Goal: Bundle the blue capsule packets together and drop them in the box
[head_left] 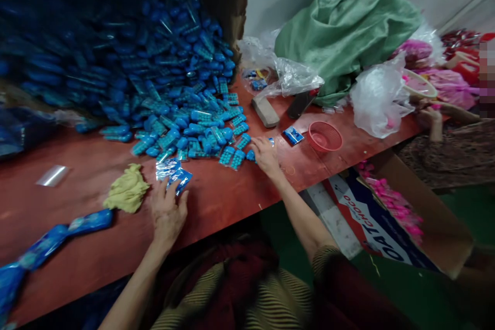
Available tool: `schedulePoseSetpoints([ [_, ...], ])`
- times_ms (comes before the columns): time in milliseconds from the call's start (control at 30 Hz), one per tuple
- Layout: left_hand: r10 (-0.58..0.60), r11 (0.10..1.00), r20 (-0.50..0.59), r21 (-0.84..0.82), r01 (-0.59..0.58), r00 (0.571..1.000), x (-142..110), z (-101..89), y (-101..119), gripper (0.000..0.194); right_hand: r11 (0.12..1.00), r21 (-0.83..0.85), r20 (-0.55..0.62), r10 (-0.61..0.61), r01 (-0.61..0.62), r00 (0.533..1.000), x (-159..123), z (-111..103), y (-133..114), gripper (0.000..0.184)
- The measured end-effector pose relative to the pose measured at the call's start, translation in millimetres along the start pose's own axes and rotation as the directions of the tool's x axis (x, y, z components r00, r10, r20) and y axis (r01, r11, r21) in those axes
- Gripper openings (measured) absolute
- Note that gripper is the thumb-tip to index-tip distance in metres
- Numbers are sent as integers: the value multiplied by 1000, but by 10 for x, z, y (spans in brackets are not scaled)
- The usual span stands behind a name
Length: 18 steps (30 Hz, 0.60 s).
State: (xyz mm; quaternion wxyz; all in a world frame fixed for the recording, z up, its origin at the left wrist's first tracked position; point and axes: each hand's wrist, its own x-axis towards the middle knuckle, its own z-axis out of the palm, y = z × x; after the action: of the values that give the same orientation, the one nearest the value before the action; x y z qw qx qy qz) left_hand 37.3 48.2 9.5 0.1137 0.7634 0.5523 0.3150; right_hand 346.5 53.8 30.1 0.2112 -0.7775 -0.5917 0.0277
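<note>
My left hand (169, 211) has its fingers spread, their tips on flat, shiny blue packets (170, 167) on the red table. My right hand (265, 154) lies palm down with fingers stretched forward, beside a row of small blue pieces in clear wrapping (233, 157). A bit of blue shows at its fingertips, and I cannot make out whether it is gripped. A large heap of blue wrapped pieces (181, 124) spills from a dark carton towards both hands. A crumpled yellow cloth (127, 188) lies left of my left hand.
Right of my hands are a red basket (325, 136), a blue packet (293, 135) and a grey block (265, 112). A strip of blue pouches (50, 247) lies at left. A green sack (344, 41) stands behind; a co-worker's hand (431, 116) is at right, above a carton (386, 211).
</note>
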Motion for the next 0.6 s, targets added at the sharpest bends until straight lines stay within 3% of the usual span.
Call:
schedulePoseSetpoints([
  [100, -43, 994, 20, 97, 41, 999, 181, 4, -97, 47, 997, -6, -55, 72, -73, 996, 80, 38, 154, 35],
  [267, -62, 985, 183, 170, 31, 981, 194, 33, -153, 47, 992, 59, -43, -113, 115, 993, 67, 130, 125, 18],
  [367, -44, 989, 153, 146, 21, 987, 148, -68, -210, 47, 987, 61, -46, -146, 148, 988, 4, 107, -41, 17],
  [467, -135, 970, 65, 212, 119, 989, 182, -242, -374, 54, 986, -23, -77, -168, 167, 983, -158, 65, -435, 25],
  [500, -189, 953, 43, 247, 173, 981, 209, -293, -450, 58, 974, -28, -49, -225, 224, 973, -233, 75, -633, 29],
  [533, -243, 933, 29, 282, 226, 970, 239, -334, -530, 61, 947, -15, 14, -322, 322, 947, -307, 108, -859, 33],
  [600, -310, 900, 25, 329, 285, 950, 295, -382, -684, 65, 859, 46, 148, -510, 509, 847, -417, 251, -1360, 39],
])
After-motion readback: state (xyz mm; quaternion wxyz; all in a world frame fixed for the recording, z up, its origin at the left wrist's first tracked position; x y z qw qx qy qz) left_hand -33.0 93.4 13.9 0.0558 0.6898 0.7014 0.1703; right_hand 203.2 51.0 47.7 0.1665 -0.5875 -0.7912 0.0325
